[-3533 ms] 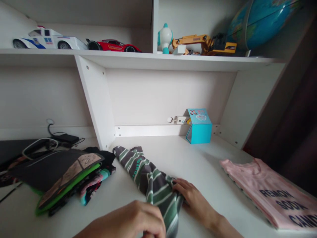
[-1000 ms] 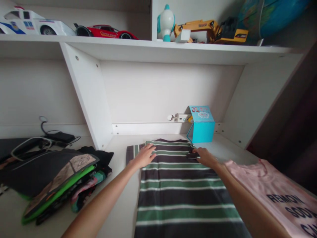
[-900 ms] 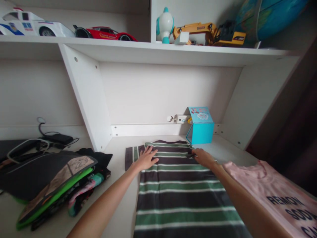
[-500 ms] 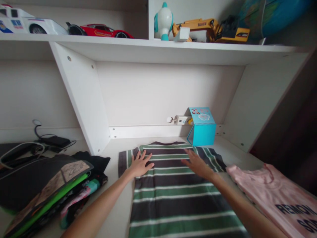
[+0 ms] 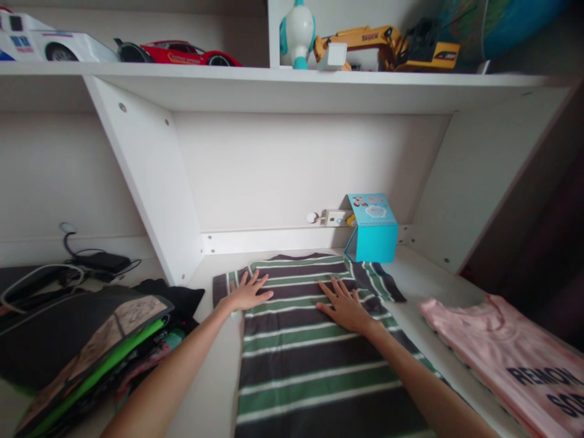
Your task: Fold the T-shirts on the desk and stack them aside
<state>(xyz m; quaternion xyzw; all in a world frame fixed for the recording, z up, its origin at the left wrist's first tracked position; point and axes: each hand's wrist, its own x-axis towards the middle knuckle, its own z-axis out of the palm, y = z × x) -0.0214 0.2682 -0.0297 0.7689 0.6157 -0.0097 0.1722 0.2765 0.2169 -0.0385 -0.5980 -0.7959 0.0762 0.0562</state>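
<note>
The left hand lay palm down with fingers spread, grasping nothing, across the join of body and left sleeve of a short-sleeved fabric shirt in dark grey and green stripes with thin white lines. The right hand was likewise flat and splayed, free of any grip, on the upper part of the same shirt, right of its middle. The garment was spread out on the white worktop, its neckline toward the back panel, both sleeves out to the sides and its lower end running past the bottom of the view.

Just behind the right shoulder stood a bright blue tent-shaped card calendar; whether cloth and card touched could not be told. Beside it, against the back panel, sat a white socket block. To the right, apart from the striped sleeve, lay a folded pink shirt with black lettering. On the left, beyond the left forearm, was a pile of dark folded clothes with a lime-green edge, and behind it a black power adapter with cables. A red toy car and a yellow toy excavator stood on the white shelf above.
</note>
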